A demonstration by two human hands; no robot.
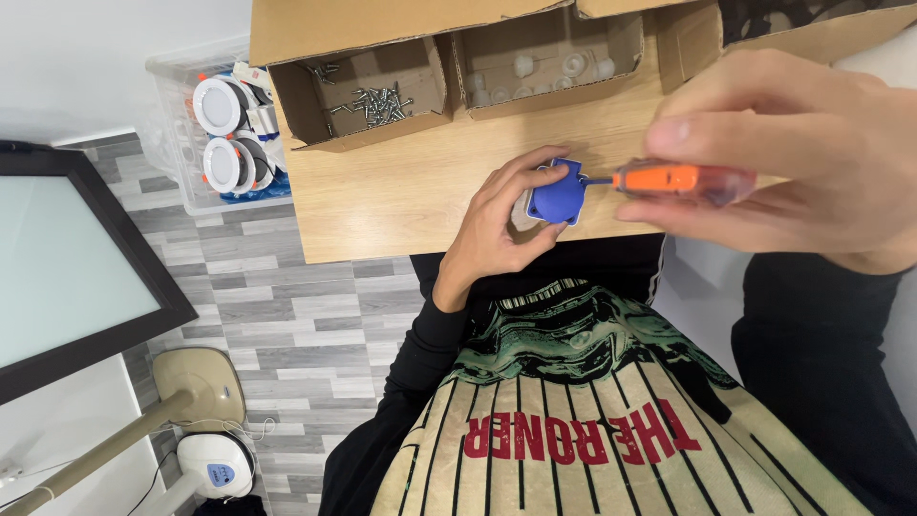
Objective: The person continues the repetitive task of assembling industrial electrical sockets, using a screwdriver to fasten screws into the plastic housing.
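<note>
I am seeing my left hand [497,225] holding a small plastic part [557,196] at the near edge of the table [401,191], with the screwdriver [669,180] in my right hand [793,153] lying just to its right, tip touching it. Along the far edge, a box of screws [368,96] is sitting left of a box of caps [549,62]. Off the table's left edge, a bin of round fixtures [224,134] is standing on the floor.

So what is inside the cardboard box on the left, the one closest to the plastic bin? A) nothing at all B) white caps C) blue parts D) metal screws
D: the left cardboard box holds a loose pile of small metal screws, while the white caps sit in the next box over, and the blue part is in the left hand.
</note>
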